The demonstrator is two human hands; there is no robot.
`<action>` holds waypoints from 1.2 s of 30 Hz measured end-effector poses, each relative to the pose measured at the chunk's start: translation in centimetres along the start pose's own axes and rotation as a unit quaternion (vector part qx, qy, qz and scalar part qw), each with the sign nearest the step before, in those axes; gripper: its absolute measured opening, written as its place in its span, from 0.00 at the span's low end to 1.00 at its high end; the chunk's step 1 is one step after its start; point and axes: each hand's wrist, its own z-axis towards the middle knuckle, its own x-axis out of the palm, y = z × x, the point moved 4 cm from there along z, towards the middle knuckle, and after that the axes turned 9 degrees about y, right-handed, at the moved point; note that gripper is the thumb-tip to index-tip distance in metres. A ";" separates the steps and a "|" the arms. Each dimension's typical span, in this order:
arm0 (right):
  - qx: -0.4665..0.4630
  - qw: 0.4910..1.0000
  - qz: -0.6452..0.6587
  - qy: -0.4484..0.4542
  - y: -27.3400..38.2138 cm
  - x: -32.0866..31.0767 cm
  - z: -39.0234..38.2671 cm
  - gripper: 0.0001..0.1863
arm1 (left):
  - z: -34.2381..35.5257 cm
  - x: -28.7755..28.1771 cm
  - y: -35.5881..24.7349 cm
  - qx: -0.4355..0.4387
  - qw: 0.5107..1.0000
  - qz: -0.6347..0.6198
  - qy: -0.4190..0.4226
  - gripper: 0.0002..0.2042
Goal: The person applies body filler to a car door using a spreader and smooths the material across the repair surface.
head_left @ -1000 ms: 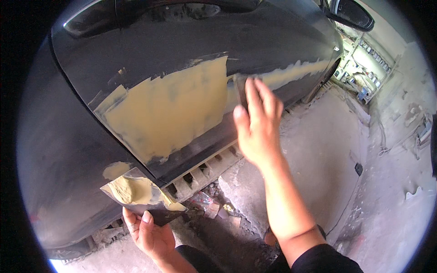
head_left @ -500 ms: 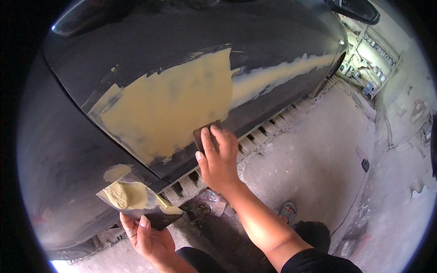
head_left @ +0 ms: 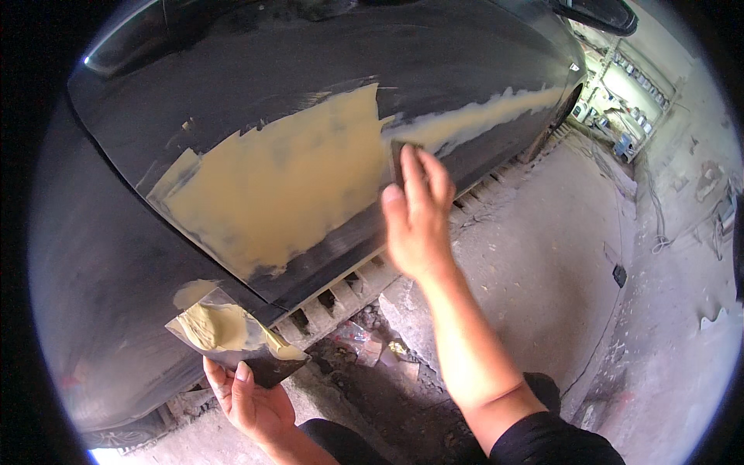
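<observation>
A dark car door (head_left: pixel 325 43) carries a broad patch of yellow body filler (head_left: pixel 279 170), with a paler streak (head_left: pixel 473 116) running on to the right. My right hand (head_left: pixel 418 209) is closed on a small dark filler spreader (head_left: pixel 402 161), held at the patch's right edge; whether it touches the panel I cannot tell. Low on the left, my left hand (head_left: pixel 252 399) pinches the dark lower edge of a flat mixing plate (head_left: pixel 271 372). A thick mound of yellow filler (head_left: pixel 213 329) lies on that plate, close to the rear panel.
A slotted ledge (head_left: pixel 333 298) runs under the car's sill, with scraps of litter (head_left: pixel 372 349) below it. Concrete floor (head_left: pixel 535 240) stretches to the right. Shelves of cans (head_left: pixel 639 85) stand at the far right, and a side mirror (head_left: pixel 601 14) juts out above.
My right hand has moved up and to the right with the spreader, from the patch's lower edge to its right edge. The left hand and plate are nearly still.
</observation>
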 end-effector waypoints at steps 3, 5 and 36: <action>0.006 0.999 0.042 0.032 2.0 4.3 -4.3 0.29 | 0.0 -0.3 -0.2 0.006 1.000 0.013 -0.006 0.28; 0.011 0.996 0.077 0.035 3.1 6.0 -6.4 0.30 | -0.1 0.0 -0.2 0.003 1.000 0.017 -0.012 0.28; -0.007 0.794 0.457 0.401 5.8 -3.0 -10.2 0.21 | -0.3 4.1 1.9 -0.112 0.992 -0.061 0.008 0.28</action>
